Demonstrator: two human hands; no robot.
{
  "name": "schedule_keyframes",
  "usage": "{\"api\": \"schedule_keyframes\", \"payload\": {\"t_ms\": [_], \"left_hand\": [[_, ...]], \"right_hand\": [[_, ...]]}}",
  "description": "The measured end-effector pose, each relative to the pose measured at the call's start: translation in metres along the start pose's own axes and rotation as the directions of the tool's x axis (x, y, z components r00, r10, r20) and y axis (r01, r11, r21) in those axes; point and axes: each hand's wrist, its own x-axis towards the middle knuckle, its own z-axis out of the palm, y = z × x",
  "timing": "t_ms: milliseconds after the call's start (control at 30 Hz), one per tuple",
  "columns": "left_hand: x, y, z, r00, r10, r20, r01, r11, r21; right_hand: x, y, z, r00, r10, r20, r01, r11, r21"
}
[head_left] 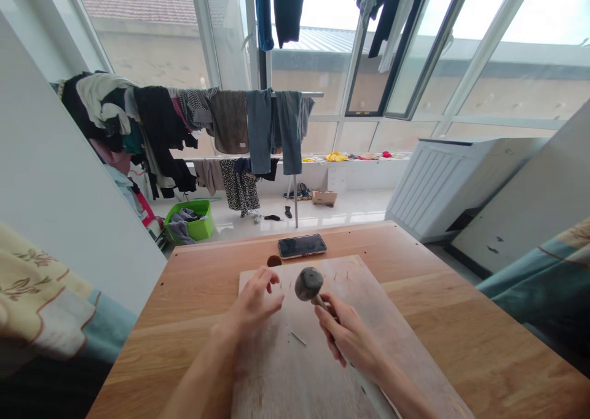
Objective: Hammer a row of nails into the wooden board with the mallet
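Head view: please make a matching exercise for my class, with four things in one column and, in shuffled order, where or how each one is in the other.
Things
1. Mallet
2. Loose nail
3. Phone
4. Tub

Places and states
A. On the table, just past the far edge of the board
B. Green, on the floor, with cloth in it
C. Held in the right hand
D. Lying flat on the board

Pairs: 1-C, 2-D, 3-A, 4-B

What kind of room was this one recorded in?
Probably an enclosed home balcony used for laundry: large windows, a drying rack hung with clothes, and a green tub holding cloth.
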Motion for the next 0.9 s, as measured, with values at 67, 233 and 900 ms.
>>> {"api": "schedule_keyframes", "payload": {"t_ms": [67, 233, 900], "left_hand": [[-0.017, 0.021, -0.002, 0.971, 0.196, 0.139, -0.22, 0.958, 0.182], [-0.049, 0.066, 0.02, 0.753, 0.512, 0.414, -0.657, 0.621, 0.427], [-0.012, -0.025, 0.002, 0.97, -0.148, -0.193, 0.093, 0.959, -0.267]], "right_hand": [[-0.013, 0.013, -0.008, 0.999, 0.051, 0.012, -0.051, 0.998, -0.022], [-0.032, 0.036, -0.013, 0.993, 0.118, 0.001, -0.117, 0.989, -0.093], [-0.034, 0.041, -0.005, 0.995, 0.098, -0.019, -0.097, 0.994, 0.043]]}}
